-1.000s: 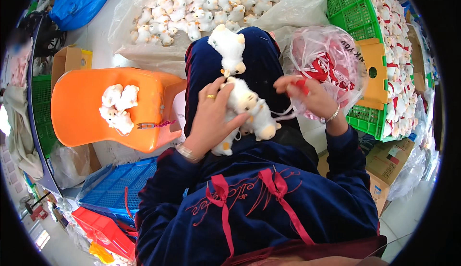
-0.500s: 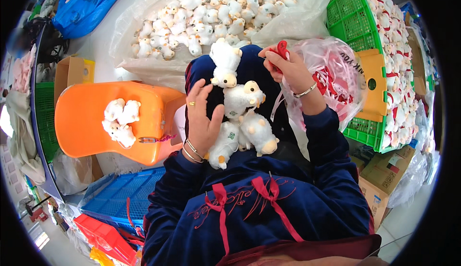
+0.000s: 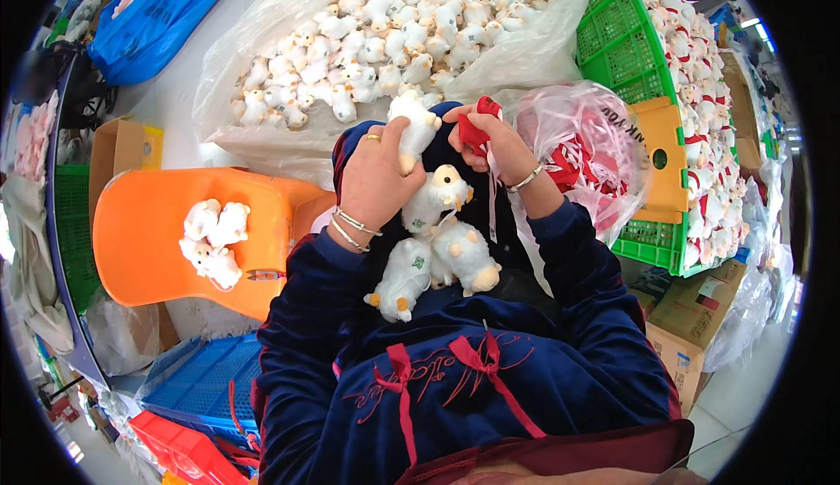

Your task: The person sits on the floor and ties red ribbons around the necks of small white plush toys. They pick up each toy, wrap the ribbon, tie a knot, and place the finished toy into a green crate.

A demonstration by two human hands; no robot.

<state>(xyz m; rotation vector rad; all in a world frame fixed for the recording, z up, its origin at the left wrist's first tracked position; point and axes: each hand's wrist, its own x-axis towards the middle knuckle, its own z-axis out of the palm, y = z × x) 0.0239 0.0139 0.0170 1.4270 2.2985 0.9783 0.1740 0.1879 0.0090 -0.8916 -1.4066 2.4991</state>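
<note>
Several small white plush sheep lie on my lap. My left hand (image 3: 378, 174) is closed round the farthest plush sheep (image 3: 415, 126), covering part of it. Just below that hand rests another plush sheep (image 3: 437, 196) with its face upward. Two more, a plush sheep (image 3: 402, 279) with a green mark and a plush sheep (image 3: 466, 256), lie nearer my body. My right hand (image 3: 503, 148) pinches a red cloth piece (image 3: 479, 126) with a pale ribbon (image 3: 493, 189) hanging from it, beside the farthest sheep.
An orange stool (image 3: 140, 231) at left carries several plush sheep and snips (image 3: 265, 275). Ahead lies a plastic sheet (image 3: 236, 65) heaped with sheep. At right are a clear bag (image 3: 547, 104) of red ribboned pieces and a green crate (image 3: 626, 39) full of sheep in red.
My left hand has moved up and taken hold of the farthest plush sheep. My right hand has brought the red cloth piece left, closer to it. The whole view has shifted slightly.
</note>
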